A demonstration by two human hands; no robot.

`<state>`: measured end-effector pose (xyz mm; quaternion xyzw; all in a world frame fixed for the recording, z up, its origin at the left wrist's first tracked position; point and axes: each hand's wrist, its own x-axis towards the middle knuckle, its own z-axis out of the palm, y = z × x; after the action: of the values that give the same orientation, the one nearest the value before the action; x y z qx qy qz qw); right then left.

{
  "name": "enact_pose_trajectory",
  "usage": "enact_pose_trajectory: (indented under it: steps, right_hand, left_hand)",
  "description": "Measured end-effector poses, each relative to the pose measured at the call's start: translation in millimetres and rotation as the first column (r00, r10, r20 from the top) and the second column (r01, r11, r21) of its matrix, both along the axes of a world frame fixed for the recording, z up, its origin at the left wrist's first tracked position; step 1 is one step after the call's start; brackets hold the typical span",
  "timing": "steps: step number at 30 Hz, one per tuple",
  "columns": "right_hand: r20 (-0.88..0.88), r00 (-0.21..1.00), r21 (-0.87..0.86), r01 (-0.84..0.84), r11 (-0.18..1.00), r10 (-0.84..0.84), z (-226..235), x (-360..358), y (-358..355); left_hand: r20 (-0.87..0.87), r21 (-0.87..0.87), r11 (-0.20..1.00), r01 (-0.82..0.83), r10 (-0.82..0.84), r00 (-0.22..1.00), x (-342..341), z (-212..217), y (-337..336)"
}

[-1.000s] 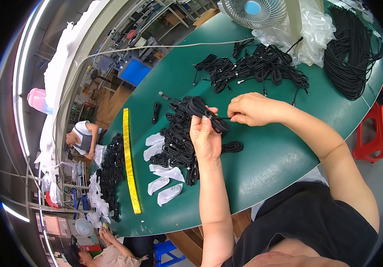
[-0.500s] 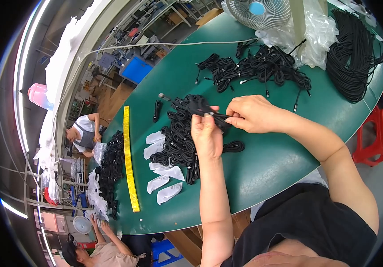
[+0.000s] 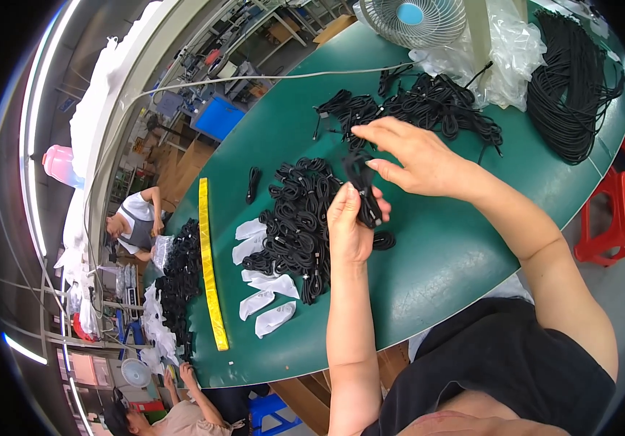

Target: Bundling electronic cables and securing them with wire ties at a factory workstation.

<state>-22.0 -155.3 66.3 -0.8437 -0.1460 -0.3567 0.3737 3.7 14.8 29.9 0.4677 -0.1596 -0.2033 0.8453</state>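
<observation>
My left hand (image 3: 354, 227) is closed round a coiled black cable (image 3: 368, 207), held upright above the green table (image 3: 443, 269). Just beyond it, my right hand (image 3: 417, 160) has its fingers apart, with the thumb close to the upper end of the coil. Whether that thumb touches the cable I cannot tell. A heap of coiled black cables (image 3: 294, 225) lies to the left of my left hand. Flat white sleeves (image 3: 276, 320) rest beside the heap. One more small coil (image 3: 253, 185) sits apart from it.
Loose black cables (image 3: 428, 109) lie at the back, near a fan (image 3: 414, 18) and clear plastic bags (image 3: 512, 54). A thick cable bundle (image 3: 574, 94) is at far right, above red stools (image 3: 614, 218). Yellow tape (image 3: 210, 269) crosses the left side. Two people work beyond it.
The cable, bunched and stretched between both hands before, now stands upright as a coil in my left hand. My right hand has opened and moved slightly away from my left.
</observation>
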Motion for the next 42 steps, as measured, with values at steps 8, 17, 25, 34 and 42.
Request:
enact_pose_trajectory:
  steps: [8, 17, 25, 34, 42]
  right_hand:
    - [-0.357, 0.863, 0.577, -0.097, 0.811, 0.357, 1, 9, -8]
    - [-0.215, 0.896, 0.645, -0.168, 0.745, 0.388, -2, 1, 12]
    - [0.611, 0.735, -0.340, -0.090, 0.936, 0.292, -19, 5, 21]
    - [0.441, 0.863, -0.161, -0.195, 0.967, 0.247, -25, 5, 26]
    - [0.174, 0.984, 0.050, -0.048, 0.998, 0.039, -22, 4, 21]
  left_hand:
    - [0.209, 0.071, 0.997, 0.000, -0.015, 0.978, -9, 6, -4]
    - [0.342, 0.121, 0.895, -0.428, 0.368, 0.865, -3, 3, 3]
    - [-0.253, -0.389, 0.919, 0.056, -0.166, 0.953, 10, -10, 6]
    - [-0.136, -0.313, 0.932, -0.181, 0.145, 0.980, 22, -11, 16]
    - [-0.093, -0.383, 0.899, -0.213, 0.192, 0.977, 28, -15, 18]
